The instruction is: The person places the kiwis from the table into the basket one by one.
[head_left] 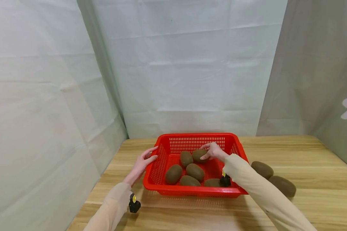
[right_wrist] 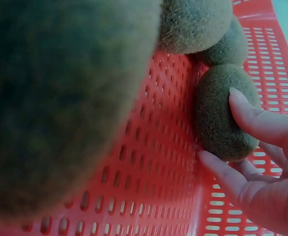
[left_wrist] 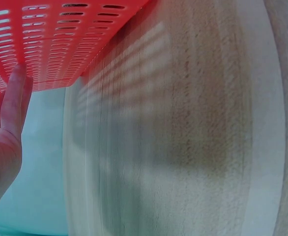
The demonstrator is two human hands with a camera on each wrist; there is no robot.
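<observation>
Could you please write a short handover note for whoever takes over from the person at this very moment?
Left hand: open, straight fingers against the left wall of the red perforated plastic basket.
Right hand: inside the basket, holding a brown fuzzy kiwi at the back.
Done: six kiwis lie in the basket, counting the held one.
Left: two brown kiwis on the wooden table, right of the basket: the nearer kiwi and the farther kiwi.

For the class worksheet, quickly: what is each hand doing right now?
Left hand: open, straight fingers against the red basket wall.
Right hand: fingers curled round a kiwi in the basket.
</observation>
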